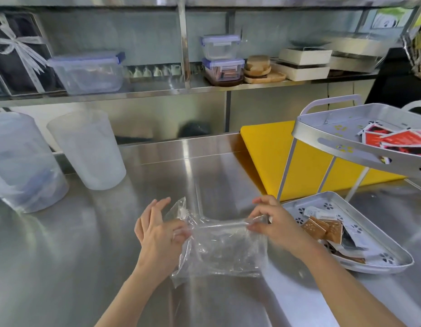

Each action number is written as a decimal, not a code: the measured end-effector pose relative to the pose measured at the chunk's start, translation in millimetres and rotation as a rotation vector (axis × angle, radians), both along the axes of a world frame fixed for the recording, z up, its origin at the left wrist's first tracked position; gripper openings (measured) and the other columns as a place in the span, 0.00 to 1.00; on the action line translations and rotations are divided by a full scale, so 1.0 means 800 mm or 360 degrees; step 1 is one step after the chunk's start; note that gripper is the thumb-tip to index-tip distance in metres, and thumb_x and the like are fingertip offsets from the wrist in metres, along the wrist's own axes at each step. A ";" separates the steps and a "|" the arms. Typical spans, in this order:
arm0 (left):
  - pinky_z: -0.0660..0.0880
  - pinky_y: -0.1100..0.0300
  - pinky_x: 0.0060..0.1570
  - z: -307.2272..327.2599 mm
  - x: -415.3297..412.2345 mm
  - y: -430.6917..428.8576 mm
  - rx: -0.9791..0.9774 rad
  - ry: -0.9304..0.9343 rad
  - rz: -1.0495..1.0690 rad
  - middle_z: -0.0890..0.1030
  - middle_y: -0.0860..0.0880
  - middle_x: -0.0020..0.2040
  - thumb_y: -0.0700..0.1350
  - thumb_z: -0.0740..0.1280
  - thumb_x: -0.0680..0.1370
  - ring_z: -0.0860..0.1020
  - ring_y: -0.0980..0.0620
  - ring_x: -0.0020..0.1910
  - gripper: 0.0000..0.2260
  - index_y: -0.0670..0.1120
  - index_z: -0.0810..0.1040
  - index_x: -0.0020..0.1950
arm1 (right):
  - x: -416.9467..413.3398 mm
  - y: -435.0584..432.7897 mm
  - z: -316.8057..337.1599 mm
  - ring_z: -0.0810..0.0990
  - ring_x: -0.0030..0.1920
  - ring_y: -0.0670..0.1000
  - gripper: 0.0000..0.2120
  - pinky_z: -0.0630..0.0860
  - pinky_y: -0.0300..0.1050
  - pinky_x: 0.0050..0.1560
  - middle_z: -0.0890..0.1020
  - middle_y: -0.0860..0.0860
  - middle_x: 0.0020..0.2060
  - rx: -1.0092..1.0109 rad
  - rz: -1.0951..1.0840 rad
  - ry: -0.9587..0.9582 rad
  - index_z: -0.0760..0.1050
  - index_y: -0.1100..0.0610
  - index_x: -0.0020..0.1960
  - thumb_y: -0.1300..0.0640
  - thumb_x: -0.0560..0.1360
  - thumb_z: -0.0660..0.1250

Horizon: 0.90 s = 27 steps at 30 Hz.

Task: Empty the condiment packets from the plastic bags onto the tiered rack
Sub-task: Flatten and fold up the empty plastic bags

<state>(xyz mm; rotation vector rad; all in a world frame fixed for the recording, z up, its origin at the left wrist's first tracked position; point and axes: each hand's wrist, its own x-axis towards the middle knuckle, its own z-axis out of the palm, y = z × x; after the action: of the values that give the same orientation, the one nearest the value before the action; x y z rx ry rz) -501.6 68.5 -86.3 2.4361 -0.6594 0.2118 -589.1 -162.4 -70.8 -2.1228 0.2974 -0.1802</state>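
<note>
A clear plastic bag (222, 250) hangs stretched between my hands above the steel counter; it looks empty. My left hand (157, 234) pinches its left top corner, with the other fingers spread. Its right top corner is pinched by my right hand (275, 220). To the right stands the white tiered rack. Its lower tray (393, 260) holds brown packets (322, 228) and white packets (319, 212). Its upper tray (341, 142) holds red packets (402, 139).
A yellow cutting board (268, 152) lies behind the rack. Two translucent plastic jugs (89, 149) stand at the back left of the counter (86, 256). The shelf above carries lidded plastic containers (86, 72), wooden coasters and white boxes.
</note>
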 end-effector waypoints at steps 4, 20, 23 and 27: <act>0.34 0.66 0.69 0.006 0.003 0.002 -0.0153 0.0323 -0.0233 0.74 0.67 0.53 0.44 0.68 0.75 0.71 0.76 0.54 0.11 0.59 0.76 0.37 | -0.005 0.006 0.003 0.76 0.48 0.46 0.04 0.70 0.39 0.48 0.77 0.44 0.42 0.0391 0.0050 0.0006 0.73 0.50 0.42 0.56 0.75 0.65; 0.65 0.61 0.32 0.012 -0.003 -0.043 -0.0152 0.1004 -0.0537 0.70 0.55 0.27 0.45 0.76 0.65 0.66 0.56 0.27 0.12 0.45 0.74 0.30 | 0.018 0.028 0.053 0.77 0.49 0.46 0.11 0.75 0.45 0.53 0.79 0.46 0.47 -0.0136 0.0409 0.0043 0.70 0.51 0.55 0.50 0.74 0.65; 0.71 0.58 0.33 0.002 0.001 -0.045 -0.0453 0.0922 -0.0143 0.78 0.52 0.28 0.44 0.75 0.66 0.73 0.53 0.27 0.08 0.41 0.79 0.36 | 0.018 0.022 0.040 0.68 0.65 0.47 0.39 0.68 0.49 0.66 0.70 0.46 0.64 0.0154 0.0217 0.0079 0.57 0.43 0.69 0.43 0.65 0.73; 0.79 0.53 0.37 0.013 -0.005 -0.052 -0.1002 0.1082 0.0083 0.84 0.47 0.31 0.38 0.76 0.67 0.82 0.47 0.33 0.03 0.43 0.82 0.37 | 0.018 0.031 0.022 0.63 0.70 0.48 0.55 0.60 0.55 0.72 0.63 0.45 0.71 0.0526 -0.0090 0.0025 0.46 0.41 0.73 0.45 0.57 0.77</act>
<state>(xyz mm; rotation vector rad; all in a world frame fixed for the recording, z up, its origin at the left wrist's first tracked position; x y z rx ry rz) -505.9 27.0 -76.1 1.7478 -0.1752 -0.3360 -575.0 -137.6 -53.5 -1.7909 0.3701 -0.1367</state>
